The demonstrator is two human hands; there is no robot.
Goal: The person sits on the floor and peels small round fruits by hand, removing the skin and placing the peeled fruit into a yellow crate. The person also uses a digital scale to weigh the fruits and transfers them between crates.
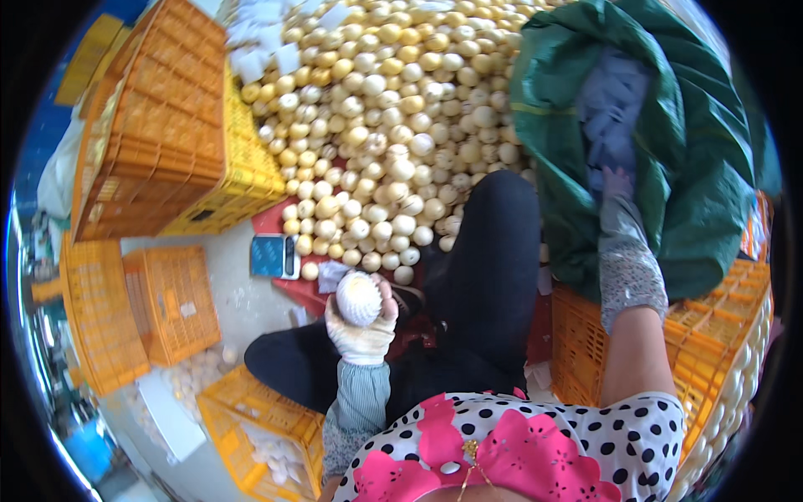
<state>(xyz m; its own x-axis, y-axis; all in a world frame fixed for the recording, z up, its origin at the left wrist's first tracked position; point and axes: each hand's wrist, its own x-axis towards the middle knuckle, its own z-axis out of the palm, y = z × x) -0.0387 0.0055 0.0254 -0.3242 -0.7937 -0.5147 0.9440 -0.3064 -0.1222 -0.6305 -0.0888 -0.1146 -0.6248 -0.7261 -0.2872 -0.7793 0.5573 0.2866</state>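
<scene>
My left hand (364, 329), in a whitish glove, holds a round pale fruit (357, 290) wrapped in a white foam net sleeve. The fruit's yellowish top shows through the sleeve's opening. On the right, my right hand (618, 182) reaches into a large green woven sack (696, 169). Pale foam net sleeves (611, 100) fill the part of the sack that I can see, and my fingers are among them. Whether those fingers grip a sleeve is not clear. A big heap of pale yellow round fruits (382, 144) spreads out in front of my legs.
A small digital scale (275, 256) stands at the heap's left edge. Stacked orange crates (169, 113) rise at upper left, with another orange crate (172, 304) below them. A yellow-orange crate (260, 433) holding wrapped fruits is beside my left arm. More orange crates (577, 345) stand at right.
</scene>
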